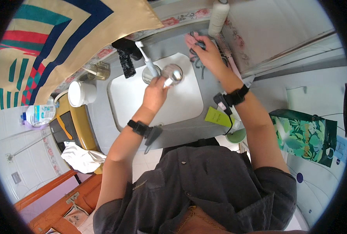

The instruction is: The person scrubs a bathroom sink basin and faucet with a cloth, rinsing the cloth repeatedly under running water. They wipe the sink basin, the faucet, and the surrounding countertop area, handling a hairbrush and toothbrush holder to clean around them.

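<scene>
My left hand (156,93) is over the white sink basin (132,105), its fingers around the lower part of an electric toothbrush (148,63) with a white head. Beside those fingers are two round, see-through cups (173,73); which of them the hand grips is unclear. Right of the basin, my right hand (206,51) holds a pink and dark patterned cloth (192,44) at the back of the grey counter (176,128). Right next to that hand lies a pink hairbrush (226,48), with a white bottle (219,17) behind it.
A black textured item (126,63), an amber cup (100,71) and a white tub (81,93) stand along the left and back. A green tube (219,117) lies at the front right. A patterned curtain (65,44) hangs at upper left; a leafy green bag (305,136) is at right.
</scene>
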`<state>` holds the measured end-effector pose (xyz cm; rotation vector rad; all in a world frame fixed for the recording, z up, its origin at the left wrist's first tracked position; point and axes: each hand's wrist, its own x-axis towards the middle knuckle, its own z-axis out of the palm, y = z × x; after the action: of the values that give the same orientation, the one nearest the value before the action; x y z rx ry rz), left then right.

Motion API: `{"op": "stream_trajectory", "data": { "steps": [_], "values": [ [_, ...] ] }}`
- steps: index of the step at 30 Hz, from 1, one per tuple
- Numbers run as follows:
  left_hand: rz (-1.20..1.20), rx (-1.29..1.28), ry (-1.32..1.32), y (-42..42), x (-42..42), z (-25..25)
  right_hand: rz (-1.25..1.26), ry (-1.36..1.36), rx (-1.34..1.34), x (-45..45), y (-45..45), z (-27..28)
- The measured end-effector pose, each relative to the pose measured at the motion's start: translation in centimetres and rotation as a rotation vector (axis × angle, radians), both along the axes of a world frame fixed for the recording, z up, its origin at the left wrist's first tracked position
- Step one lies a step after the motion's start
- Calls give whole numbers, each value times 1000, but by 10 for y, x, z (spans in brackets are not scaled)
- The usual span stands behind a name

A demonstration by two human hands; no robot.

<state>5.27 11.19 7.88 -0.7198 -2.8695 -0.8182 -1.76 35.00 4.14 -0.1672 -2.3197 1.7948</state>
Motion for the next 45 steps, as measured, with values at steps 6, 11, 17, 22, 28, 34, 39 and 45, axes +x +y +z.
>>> {"op": "stream_trajectory", "data": {
  "steps": [6, 11, 17, 22, 28, 34, 39, 45],
  "values": [
    [-72, -9, -76, -32, 54, -1, -185, -125, 750, -49, -27, -34],
    [-23, -16, -159, -65, 87, 8, -120, -178, 920, -50, -87, -46],
    [11, -25, -177, -97, 99, 14, 23, -84, 865, -56, -163, -45],
    [26, -22, -173, -103, 103, 22, 232, -10, 849, -57, -184, -43],
    [29, -33, -143, -106, 105, 24, 475, 85, 922, -32, -158, -35],
    [40, -44, -135, -118, 106, 28, 401, 65, 880, -28, -176, -45],
    [83, -34, -101, -142, 113, 31, 306, 305, 861, -16, -196, -52],
    [136, 0, -126, -179, 122, 32, 333, 307, 731, -15, -230, -62]
  ]
}}
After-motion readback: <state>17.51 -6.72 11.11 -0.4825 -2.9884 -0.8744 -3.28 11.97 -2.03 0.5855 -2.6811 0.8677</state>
